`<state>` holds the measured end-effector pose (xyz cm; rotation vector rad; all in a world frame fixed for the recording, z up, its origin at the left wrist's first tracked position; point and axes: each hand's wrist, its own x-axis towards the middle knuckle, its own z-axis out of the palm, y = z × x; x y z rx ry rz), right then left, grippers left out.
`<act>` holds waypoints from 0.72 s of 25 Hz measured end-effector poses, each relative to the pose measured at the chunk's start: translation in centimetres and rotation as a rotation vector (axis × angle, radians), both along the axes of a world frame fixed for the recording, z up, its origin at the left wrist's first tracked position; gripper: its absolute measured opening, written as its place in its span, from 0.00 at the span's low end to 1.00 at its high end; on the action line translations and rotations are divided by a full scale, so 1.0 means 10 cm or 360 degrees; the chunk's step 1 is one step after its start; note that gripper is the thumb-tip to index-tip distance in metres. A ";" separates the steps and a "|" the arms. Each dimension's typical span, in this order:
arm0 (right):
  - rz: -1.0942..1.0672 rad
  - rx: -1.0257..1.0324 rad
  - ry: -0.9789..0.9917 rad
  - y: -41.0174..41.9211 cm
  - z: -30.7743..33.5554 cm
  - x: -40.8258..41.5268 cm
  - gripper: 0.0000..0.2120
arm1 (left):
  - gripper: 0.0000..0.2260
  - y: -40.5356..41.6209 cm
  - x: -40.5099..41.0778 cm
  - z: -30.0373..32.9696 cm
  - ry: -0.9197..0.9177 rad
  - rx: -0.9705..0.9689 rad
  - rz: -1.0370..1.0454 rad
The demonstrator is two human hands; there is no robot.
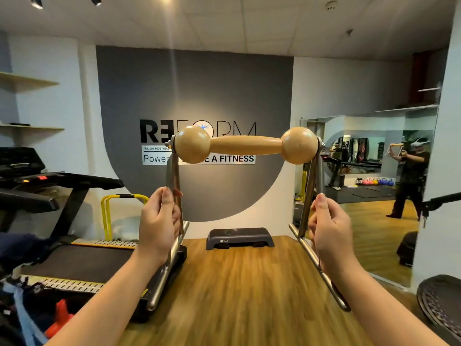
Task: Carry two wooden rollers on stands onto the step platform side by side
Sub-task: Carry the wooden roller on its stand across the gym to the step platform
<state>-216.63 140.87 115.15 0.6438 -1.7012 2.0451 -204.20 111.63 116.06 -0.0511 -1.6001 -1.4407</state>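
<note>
- We stand in a gym room with a grey wall sign (199,101) ahead, white walls and a wood floor (237,283) running forward from us.
- A treadmill (62,245) fills the left side, with yellow rails (109,208) behind it and shelves (30,83) above.
- A large mirror (374,171) on the right wall shows a person holding up the same frame, with coloured weights on the floor behind.
- The step platform (239,237) sits on the floor against the far wall, straight ahead and well apart from us; its top looks bare.
- We carry one wooden roller (245,145), a bar with a ball at each end, raised in the air on its metal stand (311,196), between us and the platform.
- Our left hand (159,223) is wrapped around the left upright of the stand.
- Our right hand (329,226) is wrapped around the right upright in the same way.
- We judge the task to be early: this roller is lifted and on its way but not set down, and no second roller shows anywhere in view.
- What is left, as we read it: walk this one to the platform, set it to one side, then fetch the second and place it just beside the first.
</note>
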 end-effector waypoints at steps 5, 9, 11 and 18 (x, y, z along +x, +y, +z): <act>-0.0069 -0.0035 -0.0012 -0.78 0.09 -1.17 0.21 | 0.18 -0.79 -1.26 0.14 0.0039 -0.0035 0.0021; -0.0124 -0.0059 -0.0011 -1.30 0.09 -2.07 0.20 | 0.20 -1.30 -2.17 0.14 0.0061 -0.0079 0.0035; -0.0128 -0.0063 -0.0047 -1.56 0.03 -2.54 0.20 | 0.20 -1.53 -2.64 0.07 0.0053 -0.0067 0.0039; -0.0028 0.0016 -0.0054 -2.16 -0.12 -4.41 0.20 | 0.17 -2.14 -4.47 -0.12 0.0020 -0.0044 0.0099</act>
